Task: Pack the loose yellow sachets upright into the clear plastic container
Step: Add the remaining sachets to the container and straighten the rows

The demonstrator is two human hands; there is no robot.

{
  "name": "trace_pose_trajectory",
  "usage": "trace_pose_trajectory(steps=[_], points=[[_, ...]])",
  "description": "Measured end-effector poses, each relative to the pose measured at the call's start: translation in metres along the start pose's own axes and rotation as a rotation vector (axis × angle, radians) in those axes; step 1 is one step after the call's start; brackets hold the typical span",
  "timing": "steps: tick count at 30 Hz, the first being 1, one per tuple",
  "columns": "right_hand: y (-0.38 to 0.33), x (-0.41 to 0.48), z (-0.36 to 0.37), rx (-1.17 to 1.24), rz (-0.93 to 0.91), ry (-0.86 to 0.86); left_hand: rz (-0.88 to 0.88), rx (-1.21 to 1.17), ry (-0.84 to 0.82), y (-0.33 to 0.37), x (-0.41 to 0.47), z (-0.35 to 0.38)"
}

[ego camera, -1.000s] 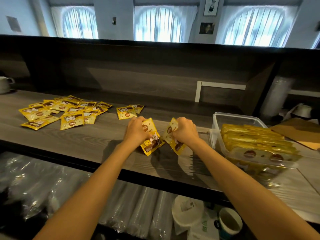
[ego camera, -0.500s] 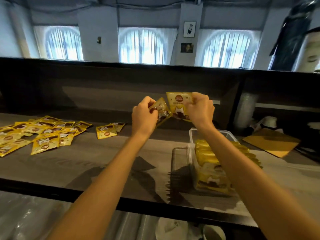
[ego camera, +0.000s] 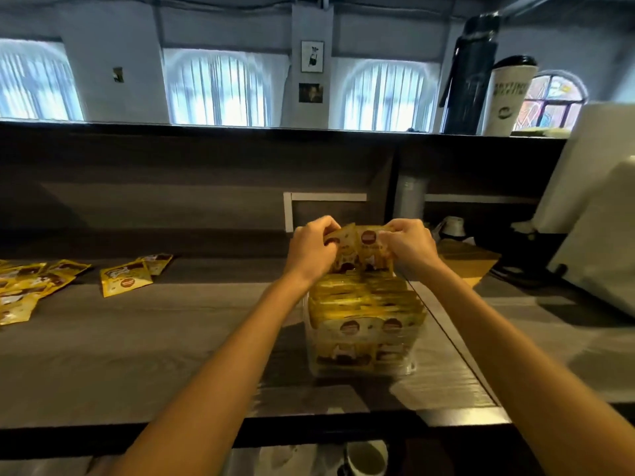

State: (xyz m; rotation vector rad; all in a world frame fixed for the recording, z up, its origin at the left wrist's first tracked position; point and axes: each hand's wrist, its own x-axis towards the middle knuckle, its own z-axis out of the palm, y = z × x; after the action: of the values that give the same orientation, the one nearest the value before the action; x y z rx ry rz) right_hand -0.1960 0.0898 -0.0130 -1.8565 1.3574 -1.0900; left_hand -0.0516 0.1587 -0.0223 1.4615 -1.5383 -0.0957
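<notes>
The left hand (ego camera: 311,247) and right hand (ego camera: 409,245) each pinch the top edge of a yellow sachet (ego camera: 369,250), holding the pair upright over the far end of the clear plastic container (ego camera: 360,367). The container stands on the wooden counter (ego camera: 171,338), already filled with upright sachets. Loose sachets (ego camera: 125,278) lie flat on the counter, well apart to the left.

The counter (ego camera: 144,341) looks like grey-brown wood with a visible grain and a matt finish. The yellow sachets (ego camera: 125,278) lying on it are glossy foil-like plastic that catches the light. The clear plastic container (ego camera: 360,367) has smooth, transparent, shiny walls. The tumbler (ego camera: 508,96) on the upper ledge looks matt white with a dark glossy lid
</notes>
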Motion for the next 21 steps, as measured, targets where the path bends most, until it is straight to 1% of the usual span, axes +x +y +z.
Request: trace_pose_trajectory(steps=[4, 8, 13, 15, 18, 21], points=[[0.011, 0.0, -0.006, 0.009, 0.025, -0.115, -0.07, 0.069, -0.133, -0.008, 0.0, 0.005], [0.017, -0.002, -0.006, 0.022, 0.035, -0.263, -0.147, 0.066, -0.268, -0.014, 0.001, -0.001], [0.022, -0.006, -0.003, -0.108, -0.027, -0.377, -0.212, 0.08, -0.476, -0.015, 0.001, -0.001], [0.023, -0.007, -0.002, -0.172, -0.065, -0.402, -0.24, 0.087, -0.501, -0.017, 0.001, -0.001], [0.025, -0.005, -0.004, -0.161, -0.069, -0.412, -0.255, 0.1, -0.529, -0.021, 0.0, -0.001], [0.026, -0.002, -0.004, -0.186, -0.08, -0.429, -0.248, 0.113, -0.521, -0.023, -0.001, 0.0]])
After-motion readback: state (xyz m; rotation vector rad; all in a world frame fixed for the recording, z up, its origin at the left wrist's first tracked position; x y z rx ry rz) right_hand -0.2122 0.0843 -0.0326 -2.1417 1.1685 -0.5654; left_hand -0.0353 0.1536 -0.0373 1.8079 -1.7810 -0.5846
